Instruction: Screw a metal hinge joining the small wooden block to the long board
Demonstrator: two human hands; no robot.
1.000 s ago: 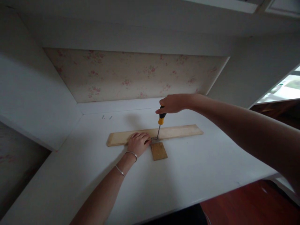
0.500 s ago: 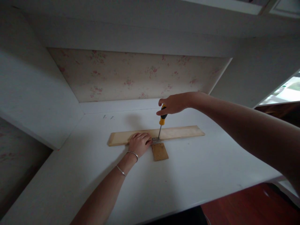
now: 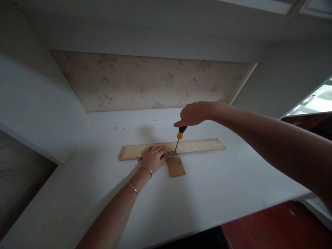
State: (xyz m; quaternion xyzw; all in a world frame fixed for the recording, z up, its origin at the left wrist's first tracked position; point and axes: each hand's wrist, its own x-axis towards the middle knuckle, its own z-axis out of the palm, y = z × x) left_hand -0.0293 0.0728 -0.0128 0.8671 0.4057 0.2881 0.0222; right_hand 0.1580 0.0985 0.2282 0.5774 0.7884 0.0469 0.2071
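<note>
A long pale wooden board [image 3: 199, 146] lies flat across the white surface, with a metal hinge [image 3: 171, 154] at the middle of its front edge. Below the hinge is a small brown wood piece [image 3: 176, 168], seemingly joined to it. My left hand [image 3: 154, 159] grips the board just left of the hinge, fingers over the top; its thumb is close to the metal. From above, my right hand [image 3: 195, 113] is closed around the handle of a black and yellow screwdriver [image 3: 180, 135]. The shaft slants down, its tip at the hinge. Any screw there is too small to make out.
White panels enclose the white surface [image 3: 220, 186] at left, right and above. Floral wallpaper [image 3: 155, 83] covers the back. Two small dark slivers [image 3: 119, 128], possibly screws, lie at the back left. Reddish floor [image 3: 264, 224] shows beyond the front edge.
My right hand has turned slightly on the screwdriver handle, its fingers more curled and covering the handle's top. My left hand and the board stay in place.
</note>
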